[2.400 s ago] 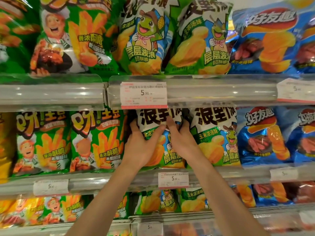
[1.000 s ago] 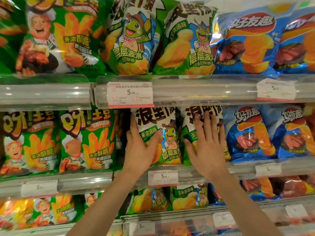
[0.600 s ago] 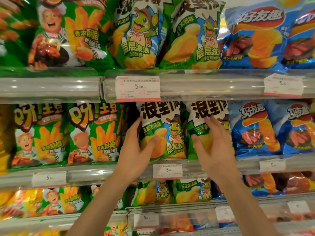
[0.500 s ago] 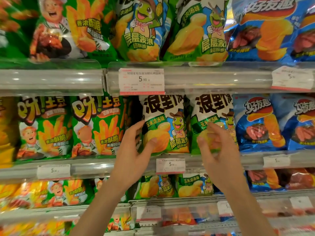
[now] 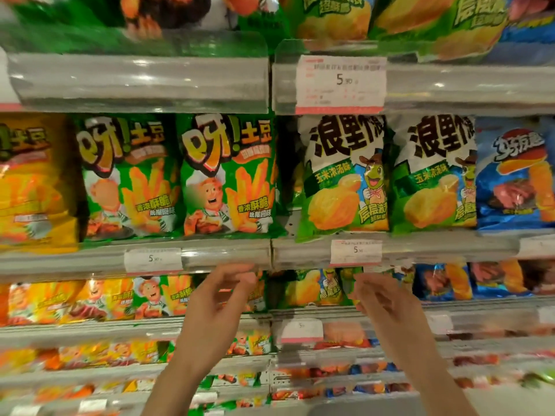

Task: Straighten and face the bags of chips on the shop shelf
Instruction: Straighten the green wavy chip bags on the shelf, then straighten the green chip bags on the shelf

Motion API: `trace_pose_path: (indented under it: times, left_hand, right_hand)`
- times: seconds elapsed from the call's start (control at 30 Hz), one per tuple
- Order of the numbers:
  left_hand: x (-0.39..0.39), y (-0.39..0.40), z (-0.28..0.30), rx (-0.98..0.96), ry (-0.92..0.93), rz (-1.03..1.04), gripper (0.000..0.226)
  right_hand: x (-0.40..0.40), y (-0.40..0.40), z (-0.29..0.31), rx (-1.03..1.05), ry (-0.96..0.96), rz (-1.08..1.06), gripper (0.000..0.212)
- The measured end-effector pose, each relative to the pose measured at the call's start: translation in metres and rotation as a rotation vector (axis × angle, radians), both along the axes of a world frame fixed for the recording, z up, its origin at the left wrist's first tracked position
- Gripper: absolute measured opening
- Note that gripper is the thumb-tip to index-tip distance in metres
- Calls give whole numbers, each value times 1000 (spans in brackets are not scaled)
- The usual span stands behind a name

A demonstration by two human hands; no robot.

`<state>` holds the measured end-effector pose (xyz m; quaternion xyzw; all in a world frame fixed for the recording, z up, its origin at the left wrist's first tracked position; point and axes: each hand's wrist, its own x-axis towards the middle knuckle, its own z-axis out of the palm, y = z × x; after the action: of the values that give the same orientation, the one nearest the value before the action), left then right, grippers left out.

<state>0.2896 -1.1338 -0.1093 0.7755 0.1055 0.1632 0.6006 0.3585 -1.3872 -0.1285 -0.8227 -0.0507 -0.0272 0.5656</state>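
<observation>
While both hands [image 5: 387, 304] hang empty, grip released: chip bags [image 5: 342, 175] upright, fronts outward.

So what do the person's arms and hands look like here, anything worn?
Nothing worn shows: the left hand and right hand are bare, without gloves, rings, watch or wristband. Both forearms are bare to the bottom edge, with no sleeve in view. The picture is slightly motion-blurred.

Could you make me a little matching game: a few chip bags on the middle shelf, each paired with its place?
Things:
1. yellow bag
2. chef bag
3. frog bag
4. blue bag

Places:
A. far right
B. above the 5.90 tag, right section
C. far left
D. just left of the shelf joint

Pairs: 1-C, 2-D, 3-B, 4-A
</observation>
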Motion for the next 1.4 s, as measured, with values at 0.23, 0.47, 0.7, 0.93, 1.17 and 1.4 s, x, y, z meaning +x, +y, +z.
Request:
trace_pose_path:
  times: [0.23,0.47,0.7,0.93,1.17,1.4]
  left_hand:
    - [-19,61,-7,20,17,-35,11]
    - [-22,88,1,-39,-4,28,13]
    - [-16,91,31,39,-116,108,10]
    - [20,68,61,241,-299,177,40]
    - [63,55,85,299,-305,107,61]
    - [78,44,104,52,-273,6,80]
  right_hand:
    - [-32,48,-15,-30,17,-48,12]
    - [-41,62,-2,12,3,-55,15]
    - [-12,75,39,79,-120,-4,12]
    - [22,107,78,125,-226,149,15]
    - [54,154,98,22,-213,185,68]
    - [68,151,112,59,-203,226,45]
